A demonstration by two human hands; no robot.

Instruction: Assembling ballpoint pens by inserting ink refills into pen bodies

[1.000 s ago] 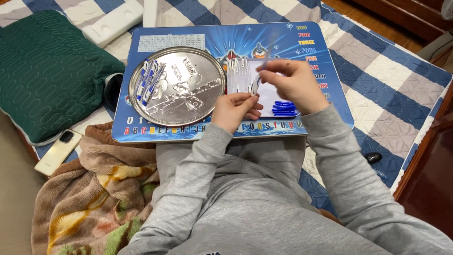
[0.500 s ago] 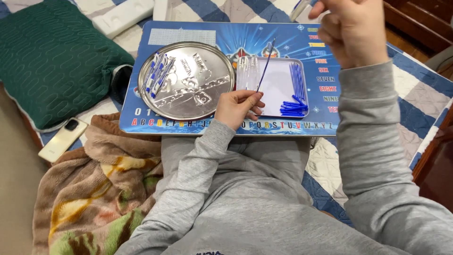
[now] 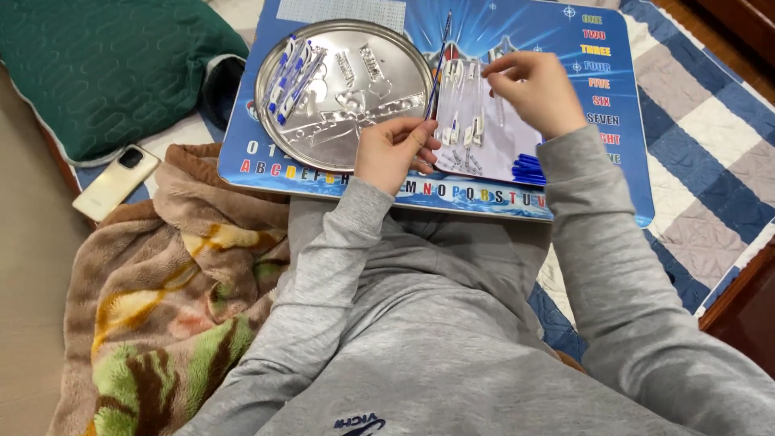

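**A:** In the head view, what did we find the left hand (image 3: 393, 152) doing?

**B:** We saw its fingers (image 3: 420, 137) pinched together on a thin blue pen refill (image 3: 437, 71), which ran up and slightly to the right from the fingertips, its upper end over the blue plastic lap board with coloured letters and number words (image 3: 613, 97). The hand rested at the near edge of that board, just beside the round silver metal tray (image 3: 347, 97).

**A:** And the right hand (image 3: 534, 90)?

**B:** We noted it hovering over the white rectangular sheet (image 3: 484, 121), its fingers (image 3: 502, 74) drawn close together above the sheet's upper part. We could not tell whether they gripped anything; whatever sat between them was too small to make out.

**A:** What lay on that sheet?

**B:** We counted several small clear and white pen parts (image 3: 464, 129) scattered over its left half, and a bunch of blue pen caps (image 3: 529, 169) at its lower right corner, beside the right wrist.

**A:** And the tray?

**B:** We saw a small group of finished white-and-blue pens (image 3: 292, 71) lying at its upper left rim, well apart from both hands.

**A:** Anything around the board?

**B:** We made out a dark green quilted cushion (image 3: 97, 73) to the left, a pale smartphone (image 3: 115, 182) lying face down near it, a brown fleece blanket with green and yellow patches (image 3: 161, 307) by the person's left side, and a blue-and-white checked quilt (image 3: 710, 137) to the right.
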